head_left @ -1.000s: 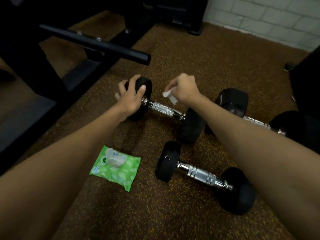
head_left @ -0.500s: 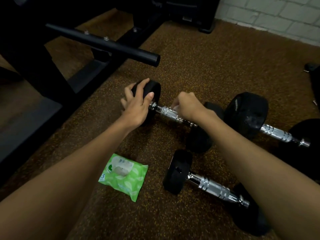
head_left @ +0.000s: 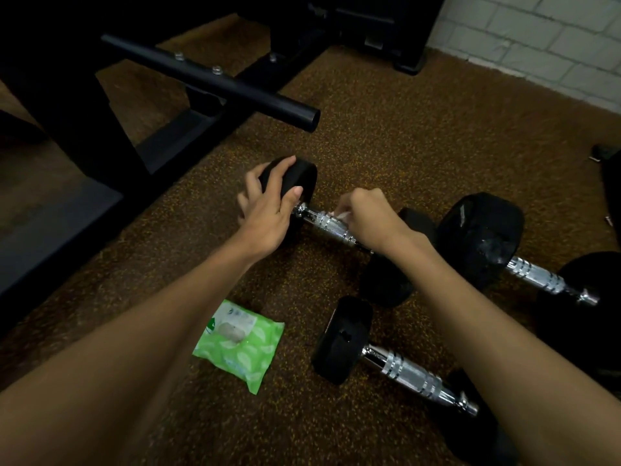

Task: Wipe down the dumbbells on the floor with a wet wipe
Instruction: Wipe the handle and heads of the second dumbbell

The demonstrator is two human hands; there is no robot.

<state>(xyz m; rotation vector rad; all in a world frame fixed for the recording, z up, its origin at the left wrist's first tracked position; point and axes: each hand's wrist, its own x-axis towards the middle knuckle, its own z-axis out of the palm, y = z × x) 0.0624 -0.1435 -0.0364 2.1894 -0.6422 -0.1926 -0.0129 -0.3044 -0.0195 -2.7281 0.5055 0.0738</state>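
Dumbbell [head_left: 327,227] head gripped by left hand [head_left: 265,213]; right hand [head_left: 366,220] pinches wipe [head_left: 343,215] (seemingly on handle); wipe pack [head_left: 238,344], black bar [head_left: 215,79] nearby.

Wet wipe [head_left: 343,215] nearly all buried in right hand [head_left: 369,220], only white scrap peeking out. Far dumbbell [head_left: 331,227]: right head half behind right forearm [head_left: 504,331]. Near dumbbell [head_left: 403,368]: right head under same forearm, running off bottom edge. Third dumbbell [head_left: 480,237] on right: right head clipped by right edge, too dark to make out. Wipes pack [head_left: 245,348]: left corner under left forearm [head_left: 134,348], print too small to read. Black frame [head_left: 215,79] far left cut by edges, mostly lost in shadow.
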